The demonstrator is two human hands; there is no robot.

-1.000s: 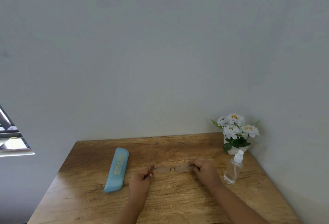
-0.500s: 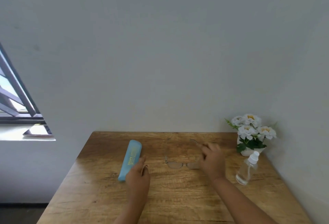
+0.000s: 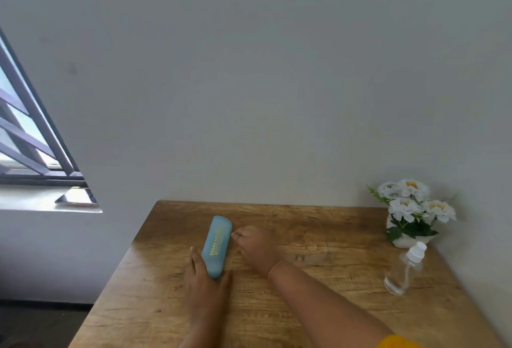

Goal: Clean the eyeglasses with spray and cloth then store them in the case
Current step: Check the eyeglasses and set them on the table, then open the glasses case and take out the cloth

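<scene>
A second ago both hands held the thin-rimmed eyeglasses (image 3: 318, 257) by the two ends of the frame. Now they have let them go, and the eyeglasses lie alone on the wooden bench (image 3: 346, 317), temples unfolded, between the right forearm and the clear plastic spray bottle (image 3: 405, 273) with a white cap. Both hands have moved over to the long, rounded, light blue eyeglass case (image 3: 217, 245). The left hand (image 3: 206, 278) grips its near end, with fingers along the left side and the thumb on the right side. The right hand (image 3: 253, 245) has come to the long right edge with its fingers curled; I cannot tell whether they already pinch the edge or only touch it. The case looks closed. No cloth is visible anywhere, so I judge that the person opens the case first, perhaps to take the cloth out. Spraying and wiping are not yet done.
</scene>
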